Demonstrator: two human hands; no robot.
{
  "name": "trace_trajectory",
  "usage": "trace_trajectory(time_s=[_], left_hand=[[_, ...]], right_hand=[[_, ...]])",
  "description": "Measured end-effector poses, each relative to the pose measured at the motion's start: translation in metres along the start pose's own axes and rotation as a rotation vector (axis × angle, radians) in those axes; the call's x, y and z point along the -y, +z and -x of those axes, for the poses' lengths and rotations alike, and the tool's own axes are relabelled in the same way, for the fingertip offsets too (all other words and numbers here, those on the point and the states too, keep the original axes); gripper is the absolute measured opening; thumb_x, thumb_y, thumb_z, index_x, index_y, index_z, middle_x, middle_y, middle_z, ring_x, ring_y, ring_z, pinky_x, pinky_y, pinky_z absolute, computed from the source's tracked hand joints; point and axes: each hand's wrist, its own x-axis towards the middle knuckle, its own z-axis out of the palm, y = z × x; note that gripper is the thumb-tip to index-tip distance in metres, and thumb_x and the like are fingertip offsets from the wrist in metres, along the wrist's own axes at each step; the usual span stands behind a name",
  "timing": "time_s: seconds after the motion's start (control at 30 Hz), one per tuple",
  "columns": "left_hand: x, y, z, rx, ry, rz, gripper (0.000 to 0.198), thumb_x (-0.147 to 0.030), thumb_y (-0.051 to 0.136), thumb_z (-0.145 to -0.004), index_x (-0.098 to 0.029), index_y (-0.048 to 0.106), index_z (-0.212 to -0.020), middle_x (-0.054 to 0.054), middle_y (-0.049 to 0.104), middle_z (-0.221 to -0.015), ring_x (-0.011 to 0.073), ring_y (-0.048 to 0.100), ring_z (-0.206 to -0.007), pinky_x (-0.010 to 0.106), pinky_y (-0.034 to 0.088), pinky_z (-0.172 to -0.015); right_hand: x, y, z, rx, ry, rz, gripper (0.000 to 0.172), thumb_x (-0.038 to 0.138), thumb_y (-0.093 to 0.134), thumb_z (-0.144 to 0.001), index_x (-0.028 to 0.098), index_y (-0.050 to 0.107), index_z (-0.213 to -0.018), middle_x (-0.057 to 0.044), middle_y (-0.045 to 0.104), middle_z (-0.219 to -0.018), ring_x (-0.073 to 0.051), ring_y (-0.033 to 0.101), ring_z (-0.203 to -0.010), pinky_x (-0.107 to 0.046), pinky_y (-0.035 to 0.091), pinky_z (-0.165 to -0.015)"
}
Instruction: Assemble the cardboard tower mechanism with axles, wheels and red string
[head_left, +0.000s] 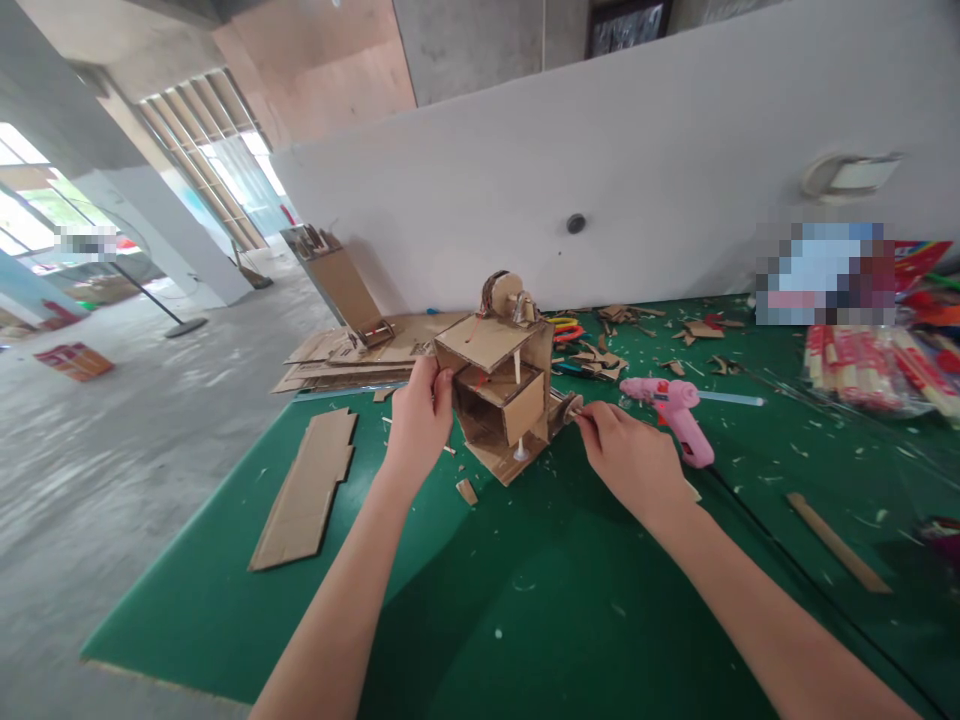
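A cardboard model (491,345) with an open box section, a flat top panel and round pieces on its top stands on the green table. My left hand (421,415) pinches the left edge of the model beside the box opening. On the other side, my right hand (626,450) has its fingers closed on a small cardboard crank (568,408) that sticks out low from the model's right side. White upright posts show at the model's front. A pink glue gun (679,405) lies just beyond my right hand.
Flat cardboard sheets (330,365) are stacked at the back left, and a cut cardboard piece (304,490) lies at left. Scraps and pliers sit behind the model. A black cord (795,565) crosses the right side, near bagged sticks (874,370). A white wall (465,200) rises behind.
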Motion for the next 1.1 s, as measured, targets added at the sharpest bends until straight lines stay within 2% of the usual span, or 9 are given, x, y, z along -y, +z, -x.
trace_trajectory(time_s=[0.13, 0.27, 0.37, 0.6, 0.7, 0.9, 1.0, 1.1], left_hand=[[0.000, 0.000, 0.000, 0.025, -0.006, 0.019, 0.013, -0.026, 0.039, -0.088, -0.021, 0.041, -0.077, -0.004, 0.047, -0.058, 0.0097, 0.046, -0.050, 0.020, 0.028, -0.050], [0.000, 0.000, 0.000, 0.005, 0.013, 0.011, 0.015, -0.026, 0.040, -0.088, -0.021, 0.038, -0.074, -0.005, 0.042, -0.055, 0.0098, 0.045, -0.049, 0.020, 0.027, -0.050], [0.000, 0.000, 0.000, -0.002, 0.022, 0.001, 0.016, -0.025, 0.041, -0.088, -0.022, 0.037, -0.073, -0.005, 0.040, -0.054, 0.0096, 0.043, -0.048, 0.020, 0.027, -0.049], [0.001, 0.000, 0.001, 0.013, 0.013, 0.023, 0.014, -0.026, 0.040, -0.088, -0.021, 0.039, -0.075, -0.005, 0.042, -0.056, 0.0090, 0.043, -0.049, 0.019, 0.027, -0.050], [0.000, 0.000, 0.001, 0.010, 0.007, 0.042, 0.012, -0.025, 0.041, -0.088, -0.021, 0.040, -0.077, -0.005, 0.045, -0.058, 0.0085, 0.042, -0.048, 0.019, 0.027, -0.050], [-0.005, 0.001, 0.002, -0.026, 0.028, -0.004, 0.014, -0.024, 0.043, -0.087, -0.021, 0.039, -0.073, -0.007, 0.040, -0.053, 0.0072, 0.031, -0.044, 0.018, 0.025, -0.048], [-0.005, 0.000, 0.002, -0.022, 0.021, -0.014, 0.014, -0.024, 0.043, -0.087, -0.021, 0.040, -0.074, -0.007, 0.040, -0.052, 0.0070, 0.033, -0.043, 0.018, 0.024, -0.047], [-0.003, 0.000, 0.003, 0.008, -0.008, 0.027, 0.014, -0.026, 0.040, -0.089, -0.020, 0.042, -0.077, -0.005, 0.045, -0.054, 0.0073, 0.041, -0.046, 0.018, 0.028, -0.049]], right_hand=[[-0.001, 0.002, -0.004, -0.012, 0.021, 0.006, 0.032, 0.032, 0.030, -0.093, 0.017, 0.058, -0.088, -0.005, 0.067, -0.079, -0.014, 0.059, -0.059, -0.026, 0.016, -0.046], [-0.003, 0.004, -0.007, -0.004, 0.069, 0.014, 0.029, 0.031, 0.032, -0.093, 0.018, 0.057, -0.092, -0.005, 0.067, -0.083, -0.013, 0.058, -0.059, -0.027, 0.017, -0.046], [-0.004, 0.004, -0.010, 0.047, 0.128, -0.007, 0.026, 0.031, 0.034, -0.093, 0.019, 0.057, -0.090, -0.004, 0.067, -0.084, -0.014, 0.058, -0.059, -0.027, 0.019, -0.047], [-0.010, 0.006, -0.018, 0.226, 0.249, -0.135, 0.032, 0.035, 0.031, -0.093, 0.019, 0.056, -0.082, -0.005, 0.065, -0.069, -0.018, 0.061, -0.063, -0.026, 0.025, -0.049], [-0.009, 0.009, -0.017, 0.228, 0.225, -0.118, 0.029, 0.032, 0.031, -0.093, 0.019, 0.056, -0.086, -0.004, 0.066, -0.073, -0.018, 0.062, -0.064, -0.026, 0.024, -0.048], [-0.007, 0.011, -0.011, 0.201, 0.137, 0.032, 0.030, 0.029, 0.030, -0.094, 0.019, 0.058, -0.089, -0.004, 0.067, -0.085, -0.018, 0.064, -0.067, -0.026, 0.022, -0.046], [-0.008, 0.010, -0.009, 0.228, 0.062, 0.045, 0.030, 0.026, 0.031, -0.093, 0.019, 0.059, -0.092, -0.005, 0.066, -0.088, -0.018, 0.064, -0.069, -0.026, 0.026, -0.047], [-0.006, 0.009, -0.006, 0.263, -0.005, 0.073, 0.030, 0.024, 0.031, -0.093, 0.017, 0.060, -0.093, -0.007, 0.065, -0.087, -0.018, 0.064, -0.073, -0.026, 0.029, -0.048]])
